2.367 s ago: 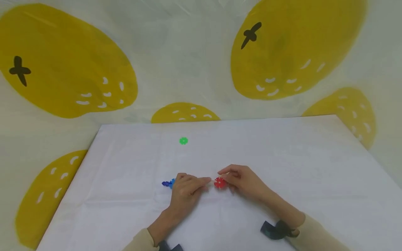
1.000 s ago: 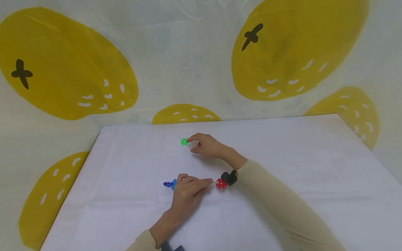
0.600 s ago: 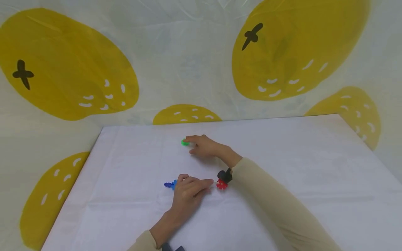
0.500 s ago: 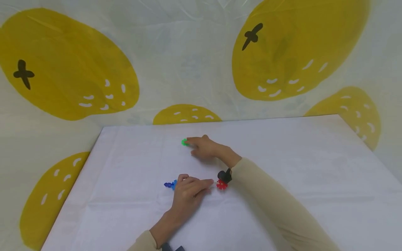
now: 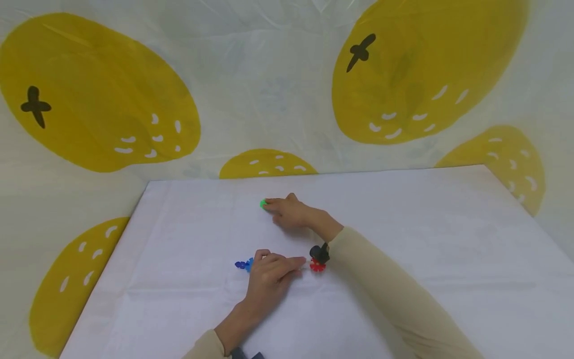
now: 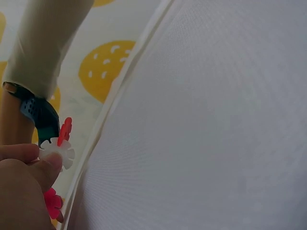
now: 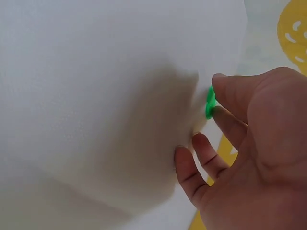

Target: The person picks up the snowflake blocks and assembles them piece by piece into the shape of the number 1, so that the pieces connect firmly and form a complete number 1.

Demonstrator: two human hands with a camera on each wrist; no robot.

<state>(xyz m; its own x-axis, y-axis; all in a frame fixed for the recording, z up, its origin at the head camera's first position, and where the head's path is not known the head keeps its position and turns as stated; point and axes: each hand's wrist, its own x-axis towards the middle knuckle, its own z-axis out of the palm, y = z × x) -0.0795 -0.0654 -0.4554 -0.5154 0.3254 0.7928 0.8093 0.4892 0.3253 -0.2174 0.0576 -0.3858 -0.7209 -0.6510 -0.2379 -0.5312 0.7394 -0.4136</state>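
Observation:
My left hand [image 5: 271,276], low over the table, pinches a white snowflake disc [image 6: 67,157] between thumb and index finger in the left wrist view. A red disc [image 5: 317,267] is slotted into the white one. From the hand's other side stick out a light blue disc [image 5: 248,264] and a dark blue disc [image 5: 240,265]; a pink disc [image 6: 53,204] shows below the thumb. The hand hides the middle of this row. Farther back, my right hand [image 5: 293,212] pinches a green snowflake disc [image 7: 210,103], seen edge-on at its fingertips in the right wrist view; its other fingers are bent.
White cloth covers the table [image 5: 188,224], with a fold line across its front part. Behind it hangs a pale backdrop [image 5: 269,89] printed with yellow fruit. A dark wrist strap [image 5: 320,253] on the right arm overlaps the red disc in the head view.
My right hand has left the red disc and reached back and left to the green disc, its fingers now closing over it. The left hand keeps its place and its hold.

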